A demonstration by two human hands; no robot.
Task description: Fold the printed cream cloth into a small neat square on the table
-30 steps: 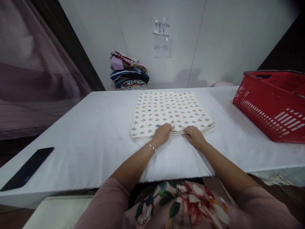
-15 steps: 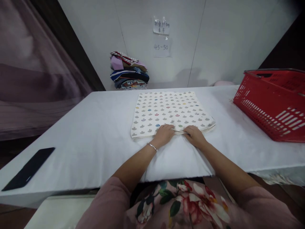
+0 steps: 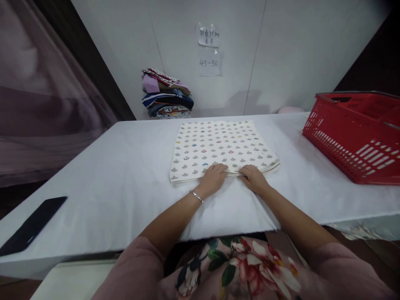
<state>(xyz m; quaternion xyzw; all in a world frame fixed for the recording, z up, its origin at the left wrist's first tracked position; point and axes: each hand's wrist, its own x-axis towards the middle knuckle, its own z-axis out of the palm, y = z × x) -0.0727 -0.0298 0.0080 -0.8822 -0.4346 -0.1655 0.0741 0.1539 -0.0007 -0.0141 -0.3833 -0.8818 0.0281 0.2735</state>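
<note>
Hands side by side, left hand (image 3: pixel 213 178), right hand (image 3: pixel 254 178), fingertips on folded cloth (image 3: pixel 220 146) edge

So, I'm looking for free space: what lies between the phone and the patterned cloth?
Only bare white tablecloth between the phone and the cloth, as the head view shows.

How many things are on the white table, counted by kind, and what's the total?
Patterned folded cloth held at its near edge by the left hand and right hand: 1
Red basket: 1
Black phone: 1
Stack of folded clothes at the far edge: 1 pile; pieces too small to count
Total: 4
</note>
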